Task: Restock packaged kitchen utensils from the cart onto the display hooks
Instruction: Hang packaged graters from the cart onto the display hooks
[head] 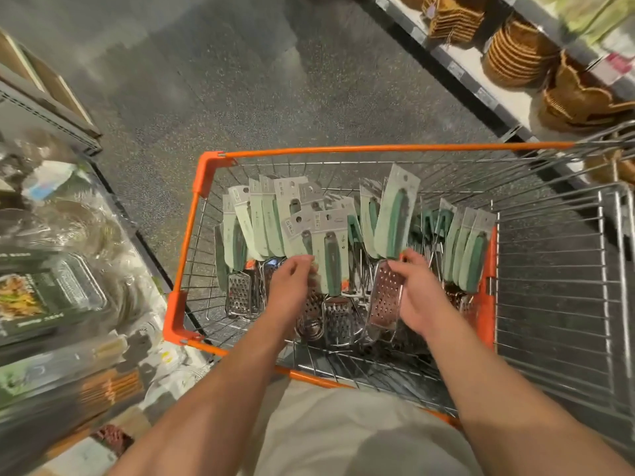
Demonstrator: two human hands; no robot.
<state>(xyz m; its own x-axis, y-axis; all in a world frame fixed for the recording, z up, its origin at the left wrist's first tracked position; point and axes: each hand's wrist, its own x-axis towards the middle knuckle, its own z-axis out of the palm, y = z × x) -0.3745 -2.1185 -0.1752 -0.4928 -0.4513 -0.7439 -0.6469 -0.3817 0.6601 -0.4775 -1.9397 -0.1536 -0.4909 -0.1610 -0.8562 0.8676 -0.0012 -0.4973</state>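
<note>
Head view: wire cart (192, 235) with an orange rim, full of packaged graters leaning on their green cards. Left hand (292, 286) at center, fingers curled, pinching one card (330, 255). Right hand (417, 297) at 3 o'clock of it, gripping a grater (385, 297) by its metal blade. Woven baskets (515, 53) on a shelf at 1 o'clock.

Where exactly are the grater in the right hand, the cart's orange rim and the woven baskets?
grater (385, 297): head view, perforated metal blade.
cart's orange rim (378, 148): head view, far top bar.
woven baskets (515, 53): head view, side of a stack.
</note>
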